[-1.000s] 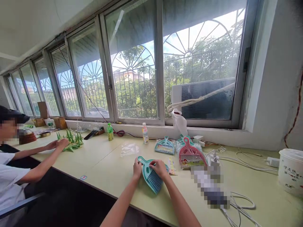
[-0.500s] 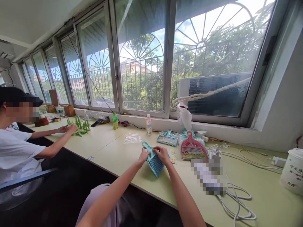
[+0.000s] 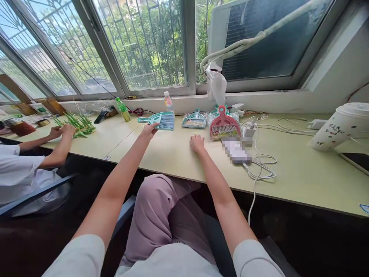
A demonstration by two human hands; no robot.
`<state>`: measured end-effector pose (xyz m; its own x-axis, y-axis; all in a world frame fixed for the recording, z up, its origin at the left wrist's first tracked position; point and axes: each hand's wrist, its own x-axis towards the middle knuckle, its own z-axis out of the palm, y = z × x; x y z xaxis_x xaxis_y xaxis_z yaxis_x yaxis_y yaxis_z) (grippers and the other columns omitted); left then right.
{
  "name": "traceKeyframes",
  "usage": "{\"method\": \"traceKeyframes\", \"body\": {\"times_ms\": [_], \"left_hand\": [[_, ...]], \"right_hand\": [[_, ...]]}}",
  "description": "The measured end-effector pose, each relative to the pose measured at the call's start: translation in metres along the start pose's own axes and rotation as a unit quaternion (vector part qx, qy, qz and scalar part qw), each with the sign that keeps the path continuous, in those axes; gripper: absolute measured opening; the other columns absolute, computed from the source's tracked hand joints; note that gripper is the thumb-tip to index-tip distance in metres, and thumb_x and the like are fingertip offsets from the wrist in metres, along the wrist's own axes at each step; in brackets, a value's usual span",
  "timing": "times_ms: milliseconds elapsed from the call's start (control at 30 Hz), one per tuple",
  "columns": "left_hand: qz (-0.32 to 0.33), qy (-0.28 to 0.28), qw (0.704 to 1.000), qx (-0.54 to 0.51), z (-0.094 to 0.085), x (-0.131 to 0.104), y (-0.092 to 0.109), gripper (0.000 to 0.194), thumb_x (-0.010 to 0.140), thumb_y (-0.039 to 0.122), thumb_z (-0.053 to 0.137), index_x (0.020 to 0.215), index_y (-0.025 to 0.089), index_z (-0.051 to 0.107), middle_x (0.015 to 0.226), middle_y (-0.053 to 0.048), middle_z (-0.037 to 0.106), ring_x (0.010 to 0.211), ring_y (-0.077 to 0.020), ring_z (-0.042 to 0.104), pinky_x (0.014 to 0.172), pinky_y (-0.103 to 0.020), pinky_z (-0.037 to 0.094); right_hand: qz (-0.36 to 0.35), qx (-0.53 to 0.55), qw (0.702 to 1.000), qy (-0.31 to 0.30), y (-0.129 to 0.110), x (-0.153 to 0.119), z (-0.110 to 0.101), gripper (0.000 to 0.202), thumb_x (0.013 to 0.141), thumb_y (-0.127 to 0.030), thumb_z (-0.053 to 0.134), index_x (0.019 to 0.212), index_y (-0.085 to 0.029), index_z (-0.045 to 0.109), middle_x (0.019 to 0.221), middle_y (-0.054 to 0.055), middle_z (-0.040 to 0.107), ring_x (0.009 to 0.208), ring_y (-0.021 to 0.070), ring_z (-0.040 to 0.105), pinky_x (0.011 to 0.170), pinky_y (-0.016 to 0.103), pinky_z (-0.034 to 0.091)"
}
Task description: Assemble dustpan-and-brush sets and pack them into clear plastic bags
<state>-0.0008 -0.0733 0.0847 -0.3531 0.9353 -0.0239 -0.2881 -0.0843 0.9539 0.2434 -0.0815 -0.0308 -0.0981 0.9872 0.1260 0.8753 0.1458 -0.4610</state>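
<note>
Along the barred windows a long pale-green worktop (image 3: 178, 157) is seen, and above its far half a teal brush-and-dustpan set (image 3: 159, 120) is held up clear of the surface, pinched from below by the left hand (image 3: 149, 130). The right hand (image 3: 197, 143) is laid on the worktop, loosely curled and gripping nothing. Two bagged sets, a teal one (image 3: 194, 119) and a red one (image 3: 224, 124), lie just beyond it near the sill, so some packing appears done while the lifted set is judged still unbagged; no loose bag can be made out. Half a second ago the set was pressed flat on the worktop under both hands; it has since been raised and carried leftward, and the right hand has been taken off it. At far left, a co-worker's hands (image 3: 62, 130) rest beside green pieces (image 3: 75, 123).
</note>
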Motion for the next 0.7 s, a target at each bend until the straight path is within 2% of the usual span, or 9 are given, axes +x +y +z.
{"method": "traceKeyframes", "body": {"times_ms": [100,233,333,400,533,600,700], "left_hand": [[-0.035,-0.034,0.998,-0.039,0.012,0.017,-0.038,0.028,0.069,-0.005,0.065,0.09,0.013,0.061,0.075,0.0,0.065,0.07,-0.0085,0.063,0.069,-0.019,0.054],[-0.09,-0.107,0.989,-0.05,0.023,0.032,-0.095,0.032,0.066,-0.004,0.07,0.091,0.015,0.061,0.082,-0.001,0.068,0.079,-0.0114,0.067,0.079,-0.023,0.056],[-0.091,-0.159,0.981,-0.064,0.022,0.041,-0.12,0.038,0.065,0.0,0.072,0.098,0.016,0.06,0.089,-0.003,0.07,0.087,-0.0153,0.068,0.087,-0.031,0.055],[-0.082,-0.187,0.975,-0.088,0.019,0.047,-0.126,0.041,0.066,0.003,0.071,0.103,0.017,0.059,0.094,-0.003,0.07,0.092,-0.0182,0.068,0.09,-0.037,0.054],[-0.096,-0.229,0.965,-0.088,0.018,0.052,-0.127,0.044,0.061,0.001,0.072,0.101,0.015,0.061,0.094,-0.005,0.07,0.094,-0.0202,0.067,0.091,-0.039,0.053],[-0.104,-0.237,0.963,-0.075,0.018,0.052,-0.127,0.045,0.057,-0.002,0.073,0.098,0.015,0.062,0.091,-0.004,0.069,0.092,-0.0197,0.067,0.091,-0.038,0.053],[-0.108,-0.256,0.957,-0.084,0.018,0.051,-0.126,0.055,0.057,-0.004,0.07,0.106,0.019,0.06,0.094,-0.003,0.069,0.095,-0.0202,0.066,0.092,-0.041,0.052]], "right_hand": [[-0.046,0.062,0.997,0.004,-0.002,0.005,-0.004,0.042,0.09,-0.009,0.038,0.125,-0.02,0.06,0.145,0.011,0.045,0.134,0.0235,0.038,0.109,0.039,0.031],[0.043,0.11,0.993,0.03,0.002,0.016,-0.007,0.054,0.079,-0.006,0.059,0.131,-0.02,0.056,0.149,0.015,0.033,0.136,0.0289,0.033,0.11,0.038,0.033],[0.088,0.134,0.987,0.022,0.009,0.025,-0.007,0.067,0.071,-0.01,0.07,0.135,-0.015,0.051,0.141,0.019,0.041,0.131,0.0311,0.039,0.107,0.039,0.037],[0.068,0.149,0.987,0.008,0.014,0.03,-0.007,0.072,0.067,-0.009,0.072,0.136,-0.013,0.05,0.132,0.017,0.051,0.121,0.0281,0.05,0.102,0.038,0.042],[0.026,0.158,0.987,-0.023,0.018,0.032,-0.008,0.064,0.062,-0.005,0.074,0.123,-0.016,0.062,0.114,0.009,0.066,0.101,0.0229,0.062,0.094,0.036,0.046],[0.033,0.149,0.988,-0.018,0.018,0.03,-0.009,0.06,0.06,-0.006,0.076,0.118,-0.015,0.065,0.106,0.008,0.069,0.097,0.0219,0.064,0.093,0.036,0.046],[0.063,0.15,0.987,0.02,0.019,0.026,-0.011,0.05,0.061,-0.011,0.078,0.11,-0.018,0.069,0.095,0.004,0.071,0.09,0.0205,0.064,0.088,0.034,0.047]]}}
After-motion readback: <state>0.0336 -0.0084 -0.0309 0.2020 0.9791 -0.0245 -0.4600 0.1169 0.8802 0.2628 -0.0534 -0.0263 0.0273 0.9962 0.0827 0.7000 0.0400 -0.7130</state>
